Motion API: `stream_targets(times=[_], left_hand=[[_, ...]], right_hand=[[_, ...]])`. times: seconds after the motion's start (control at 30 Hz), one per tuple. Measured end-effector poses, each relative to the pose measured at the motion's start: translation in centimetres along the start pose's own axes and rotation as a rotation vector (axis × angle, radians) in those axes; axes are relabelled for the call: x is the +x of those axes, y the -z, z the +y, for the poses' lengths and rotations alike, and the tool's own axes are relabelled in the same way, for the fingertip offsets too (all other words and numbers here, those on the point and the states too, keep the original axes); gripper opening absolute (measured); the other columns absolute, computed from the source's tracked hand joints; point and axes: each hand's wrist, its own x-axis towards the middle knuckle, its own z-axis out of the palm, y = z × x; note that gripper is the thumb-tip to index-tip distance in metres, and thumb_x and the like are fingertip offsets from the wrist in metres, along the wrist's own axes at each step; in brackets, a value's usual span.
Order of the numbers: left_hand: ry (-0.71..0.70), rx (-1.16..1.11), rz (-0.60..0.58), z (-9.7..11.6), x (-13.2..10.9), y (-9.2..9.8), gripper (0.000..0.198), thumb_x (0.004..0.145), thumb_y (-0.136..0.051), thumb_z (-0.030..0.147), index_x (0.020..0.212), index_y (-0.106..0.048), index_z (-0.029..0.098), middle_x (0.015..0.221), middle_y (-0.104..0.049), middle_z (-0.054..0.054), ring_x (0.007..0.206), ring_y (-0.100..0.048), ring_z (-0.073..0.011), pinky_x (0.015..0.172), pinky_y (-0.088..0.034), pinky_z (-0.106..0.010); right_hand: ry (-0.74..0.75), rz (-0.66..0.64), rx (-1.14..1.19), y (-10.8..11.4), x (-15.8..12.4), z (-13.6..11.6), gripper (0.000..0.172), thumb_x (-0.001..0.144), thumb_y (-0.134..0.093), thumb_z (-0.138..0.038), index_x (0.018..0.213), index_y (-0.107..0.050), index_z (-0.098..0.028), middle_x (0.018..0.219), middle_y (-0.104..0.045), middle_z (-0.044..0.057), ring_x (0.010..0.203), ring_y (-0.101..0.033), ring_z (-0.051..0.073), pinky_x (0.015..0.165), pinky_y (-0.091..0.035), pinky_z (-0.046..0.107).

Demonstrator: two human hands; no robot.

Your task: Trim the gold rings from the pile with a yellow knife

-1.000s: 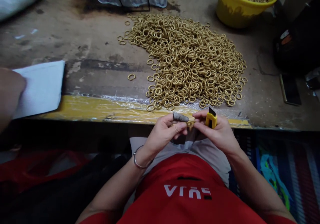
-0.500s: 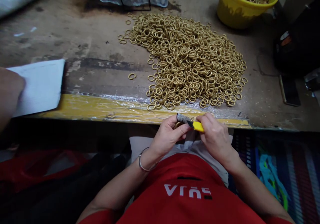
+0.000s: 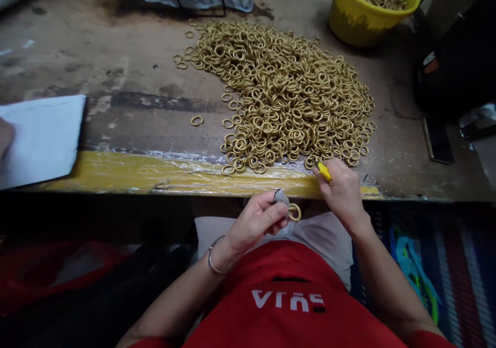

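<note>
Below the table edge, my left hand pinches a gold ring between thumb and forefinger. A grey cover wraps that forefinger's tip. My right hand is closed around a yellow utility knife, most of which the fingers hide. Its tip end points toward the front rim of a large pile of gold rings, right beside a few rings there. Whether the right fingers also touch a ring, I cannot tell.
A yellow bucket of rings stands at the back right, a phone at the right. One loose ring lies left of the pile. At far left another person's hand rests on white paper.
My right hand with the knife has moved away from my left, up and right to the pile's front edge. The ring in my left hand now shows clearly. The other person's hand shifted left.
</note>
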Motion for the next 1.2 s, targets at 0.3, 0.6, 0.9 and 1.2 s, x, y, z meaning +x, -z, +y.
stream_targets(times=[0.3, 0.6, 0.9, 1.2], left_hand=[[0.094, -0.356, 0.002, -0.4, 1.4, 1.5, 0.038, 0.078, -0.066, 0.051, 0.084, -0.066, 0.014, 0.058, -0.059, -0.002, 0.041, -0.045, -0.0087, 0.035, -0.02, -0.019], [-0.03, -0.078, 0.128, 0.5, 2.8, 0.7, 0.036, 0.079, -0.078, 0.042, 0.097, -0.059, 0.017, 0.073, -0.07, 0.0, 0.046, -0.059, -0.0083, 0.033, -0.026, -0.013], [0.044, 0.033, 0.033, 0.6, 3.7, 0.6, 0.032, 0.081, -0.075, 0.042, 0.09, -0.062, 0.015, 0.073, -0.071, -0.002, 0.047, -0.058, -0.007, 0.035, -0.029, -0.014], [0.029, -0.064, 0.161, 0.8, 3.1, -0.4, 0.035, 0.072, -0.082, 0.04, 0.083, -0.062, 0.013, 0.072, -0.07, -0.003, 0.05, -0.058, -0.0073, 0.038, -0.031, -0.014]], right_hand=[[-0.046, -0.1, -0.092, -2.6, 1.7, -0.6, 0.016, 0.094, -0.053, -0.023, 0.086, -0.066, -0.017, 0.087, -0.067, 0.01, 0.072, -0.058, 0.021, 0.064, -0.035, 0.031], [0.115, -0.335, 0.591, 1.6, 2.3, -0.7, 0.026, 0.094, -0.054, -0.033, 0.072, -0.06, -0.02, 0.067, -0.053, -0.002, 0.062, -0.048, 0.012, 0.062, -0.037, 0.026], [0.24, -0.377, 0.714, 2.0, 1.8, -1.2, 0.026, 0.1, -0.052, -0.037, 0.083, -0.061, -0.02, 0.077, -0.058, 0.001, 0.072, -0.054, 0.014, 0.069, -0.042, 0.027], [0.125, -0.09, 0.515, 0.7, -0.6, -2.3, 0.013, 0.098, -0.051, -0.024, 0.102, -0.063, -0.02, 0.093, -0.067, 0.006, 0.086, -0.063, 0.019, 0.078, -0.046, 0.03]])
